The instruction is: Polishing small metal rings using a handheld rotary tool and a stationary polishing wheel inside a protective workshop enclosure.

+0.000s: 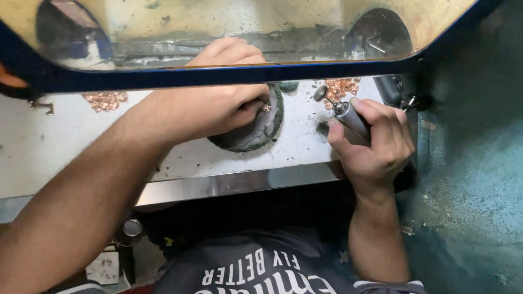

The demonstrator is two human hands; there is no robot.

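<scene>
1. Nearest the camera was the person's dark shirt (267,272), cut off by the bottom edge, with both bare forearms reaching away over the metal front lip of the table (223,187).
2. Above them, a blue-rimmed transparent shield (217,73) crossed the view; the knuckles of the left hand (216,100) showed through it, somewhat blurred by its smeared surface.
3. That left hand was curled shut, thumb and fingertips pinching a small copper-coloured piece (267,108), most of it hidden by the fingers, so its shape could not be made out.
4. It was held over a round dark pad (256,132) lying on the table, partly covered by the hand.
5. To the right, the right hand (372,141) was closed in a full grip around a grey rotary tool (349,116).
6. Its long axis ran diagonally, the small round tip (320,94) pointing up-left, near the pinched piece but apart from it.
7. Beyond the tip lay a heap of copper pieces (341,87), partly cut off by the shield's rim.
8. Another copper heap (104,100) lay far left, possibly the same kind of part.
</scene>
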